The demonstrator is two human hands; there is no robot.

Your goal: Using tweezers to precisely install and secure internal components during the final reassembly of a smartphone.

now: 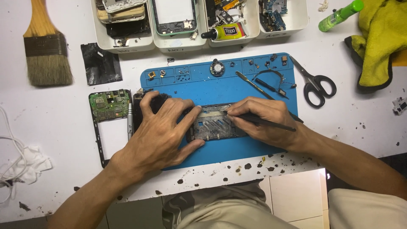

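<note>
Two hands work over a stripped phone frame [216, 127] lying on a blue repair mat [220, 85] on the white bench [55, 127]. The left hand [159, 133] lies spread over the frame's left end, fingers pressing it down, gripping nothing. The right hand [265, 121] pinches a thin black tool [271, 123], its tip seemingly touching the frame's upper edge, though fingers hide the contact. A green circuit board [109, 104] sits just left of the mat; scissors [313, 82] lie beside its right edge, and a paintbrush [45, 46] rests well apart, far left.
</note>
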